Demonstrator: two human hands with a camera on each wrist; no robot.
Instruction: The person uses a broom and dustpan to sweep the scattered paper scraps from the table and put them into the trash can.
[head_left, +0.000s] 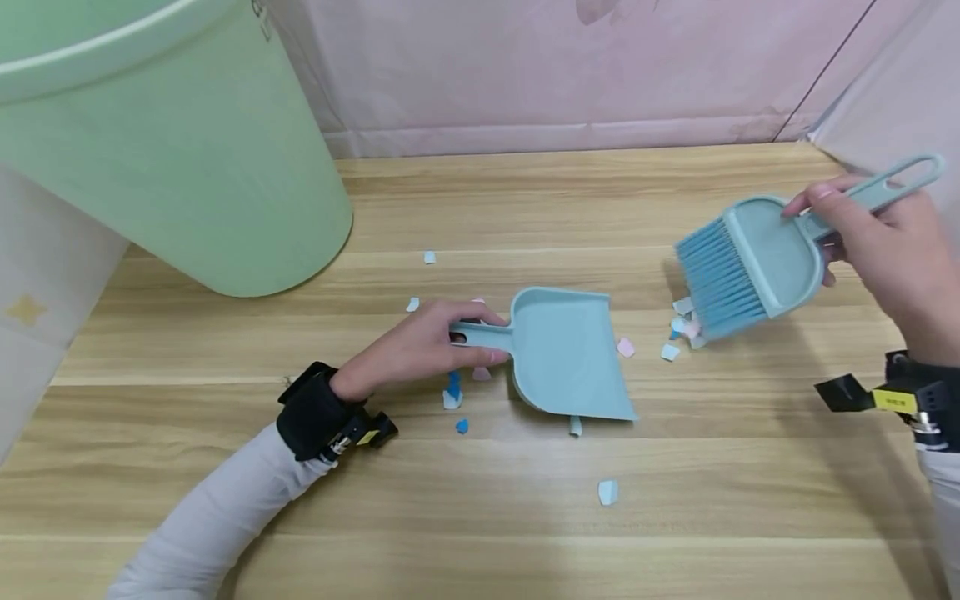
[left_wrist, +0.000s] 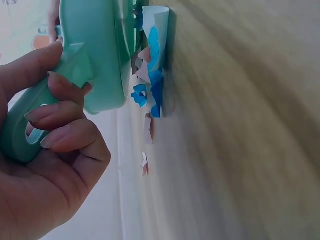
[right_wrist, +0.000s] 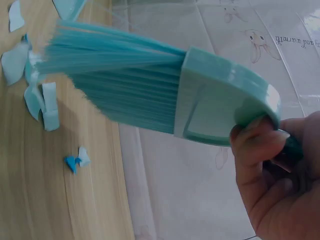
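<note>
A pale teal dustpan [head_left: 567,350] lies flat on the wooden table [head_left: 480,208], mouth facing right. My left hand [head_left: 427,343] grips its handle [left_wrist: 30,120] with fingers curled round it. My right hand [head_left: 885,242] holds a matching teal hand brush [head_left: 757,262] by its looped handle, bristles [right_wrist: 105,70] angled down to the left. The bristle tips touch a small cluster of paper scraps [head_left: 684,321] right of the pan. More blue, white and pink scraps [head_left: 453,392] lie under and around the dustpan handle [left_wrist: 150,75].
A large pale green bin [head_left: 165,142] stands at the back left of the table. A pink sheet [head_left: 570,67] covers the wall behind. Loose scraps lie in front of the pan [head_left: 607,492] and near the bin [head_left: 429,257].
</note>
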